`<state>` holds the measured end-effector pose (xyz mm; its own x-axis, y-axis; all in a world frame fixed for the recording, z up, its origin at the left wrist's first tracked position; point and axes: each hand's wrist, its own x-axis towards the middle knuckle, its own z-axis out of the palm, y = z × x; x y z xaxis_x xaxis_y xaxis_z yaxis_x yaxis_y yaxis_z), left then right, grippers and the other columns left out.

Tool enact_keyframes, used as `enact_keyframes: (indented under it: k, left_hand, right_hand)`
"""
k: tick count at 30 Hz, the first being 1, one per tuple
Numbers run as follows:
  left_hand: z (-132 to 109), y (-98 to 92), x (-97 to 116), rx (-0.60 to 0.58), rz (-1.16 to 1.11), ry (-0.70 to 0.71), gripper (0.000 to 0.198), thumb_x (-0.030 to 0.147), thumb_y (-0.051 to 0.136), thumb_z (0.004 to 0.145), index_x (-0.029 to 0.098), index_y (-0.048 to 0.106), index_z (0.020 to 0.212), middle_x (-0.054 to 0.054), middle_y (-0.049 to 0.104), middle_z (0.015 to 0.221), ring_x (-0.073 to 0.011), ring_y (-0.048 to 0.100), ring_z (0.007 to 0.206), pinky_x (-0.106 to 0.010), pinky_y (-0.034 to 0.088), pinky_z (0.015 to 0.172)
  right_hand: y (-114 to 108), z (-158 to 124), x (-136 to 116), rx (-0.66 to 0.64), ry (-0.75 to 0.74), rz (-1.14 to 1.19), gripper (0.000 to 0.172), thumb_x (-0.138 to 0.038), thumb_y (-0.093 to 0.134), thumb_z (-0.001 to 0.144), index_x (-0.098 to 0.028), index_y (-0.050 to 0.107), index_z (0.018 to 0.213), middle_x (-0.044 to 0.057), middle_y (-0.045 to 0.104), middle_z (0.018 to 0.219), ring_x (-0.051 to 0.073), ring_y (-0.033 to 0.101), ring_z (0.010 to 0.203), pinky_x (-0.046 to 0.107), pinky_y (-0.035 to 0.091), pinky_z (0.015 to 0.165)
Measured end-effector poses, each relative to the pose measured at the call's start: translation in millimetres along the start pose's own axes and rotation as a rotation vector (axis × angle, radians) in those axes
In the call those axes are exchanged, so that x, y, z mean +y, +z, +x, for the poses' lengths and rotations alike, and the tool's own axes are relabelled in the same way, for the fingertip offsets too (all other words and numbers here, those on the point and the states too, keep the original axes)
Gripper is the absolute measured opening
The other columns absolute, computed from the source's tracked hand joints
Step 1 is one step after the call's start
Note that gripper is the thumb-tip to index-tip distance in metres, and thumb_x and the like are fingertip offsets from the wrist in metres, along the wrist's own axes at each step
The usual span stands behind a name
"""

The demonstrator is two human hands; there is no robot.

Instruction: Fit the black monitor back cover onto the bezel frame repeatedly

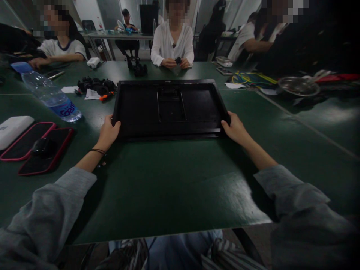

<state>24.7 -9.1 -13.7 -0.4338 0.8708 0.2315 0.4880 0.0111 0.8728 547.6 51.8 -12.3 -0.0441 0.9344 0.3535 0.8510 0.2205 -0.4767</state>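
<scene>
A wide black monitor casing [137, 108], shallow like a tray with a raised rim, is held between my two hands just over the green table. A small light logo marks its far rim, and a narrower rectangular panel [171, 107] sits in its middle. My left hand [109, 131] grips the left near side, thumb on top and fingers mostly hidden beneath the edge. On the opposite side, my right hand [234, 127] holds the right edge in the same way. I cannot tell whether the casing touches the table.
Left of the casing are a water bottle [53, 93], a white box [14, 129], two red-edged phones [60, 152] and black parts [97, 85]. Cables [244, 78] and a metal bowl [299, 87] lie at the right. A person [173, 43] across the table handles a small dark part.
</scene>
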Motion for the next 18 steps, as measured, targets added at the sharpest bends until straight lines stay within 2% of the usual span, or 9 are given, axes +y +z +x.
enact_keyframes:
  k: [7, 11, 18]
  left_hand:
    - [1.1, -0.5, -2.6, -0.003, 0.007, -0.009, 0.046, 0.019, 0.063, 0.084, 0.018, 0.053, 0.129, -0.015, 0.065, 0.135, -0.0310, 0.058, 0.135, -0.052, 0.040, 0.120]
    - [2.0, -0.5, -3.3, -0.003, 0.010, -0.004, 0.046, 0.019, 0.063, 0.084, 0.018, 0.052, 0.129, -0.015, 0.066, 0.133, -0.0300, 0.058, 0.134, -0.050, 0.040, 0.120]
    - [1.8, -0.3, -3.4, 0.006, 0.002, -0.001, 0.045, 0.018, 0.064, 0.084, 0.018, 0.053, 0.128, -0.015, 0.066, 0.133, -0.0312, 0.058, 0.135, -0.051, 0.040, 0.121]
  right_hand:
    - [-0.1, 0.6, 0.2, -0.012, 0.031, -0.024, 0.074, -0.050, 0.050, 0.091, -0.012, 0.041, 0.154, 0.024, 0.053, 0.148, 0.042, 0.047, 0.142, 0.063, 0.035, 0.121]
    - [2.5, 2.8, 3.9, 0.002, 0.014, -0.039, 0.074, -0.048, 0.049, 0.091, -0.007, 0.041, 0.153, 0.026, 0.052, 0.149, 0.042, 0.047, 0.143, 0.061, 0.035, 0.122]
    - [4.2, 3.8, 9.8, 0.026, -0.024, -0.019, 0.073, -0.051, 0.050, 0.090, -0.011, 0.044, 0.151, 0.024, 0.054, 0.146, 0.042, 0.049, 0.141, 0.063, 0.037, 0.120]
